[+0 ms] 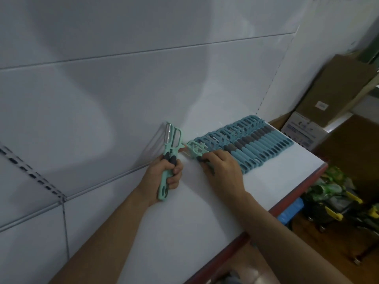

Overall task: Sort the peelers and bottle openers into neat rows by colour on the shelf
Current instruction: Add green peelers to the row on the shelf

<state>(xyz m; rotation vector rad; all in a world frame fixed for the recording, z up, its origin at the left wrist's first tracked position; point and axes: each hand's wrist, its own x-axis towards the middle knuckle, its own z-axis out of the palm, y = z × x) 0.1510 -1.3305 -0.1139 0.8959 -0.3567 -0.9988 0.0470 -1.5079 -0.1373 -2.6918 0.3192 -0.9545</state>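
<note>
Shelf [184,232]: white, smooth, matte board with a red front edge, running from lower centre to right of frame. Row of teal peelers [264,149], centre right: laid side by side, touching, slotted handle ends toward the front edge, dark grey grip bands mid-length, open-frame heads toward the back panel. Mint peeler [195,150], at the row's left end, lying flat under the right hand [220,168], whose fingers press down on its handle. Bundle of mint peelers [170,158], centre frame: held upright in the closed left hand [164,174] by the handles, metal blade uppermost. Judged light, rigid plastic, slightly slippery; best taken by the grey grip, clear of the blade.
</note>
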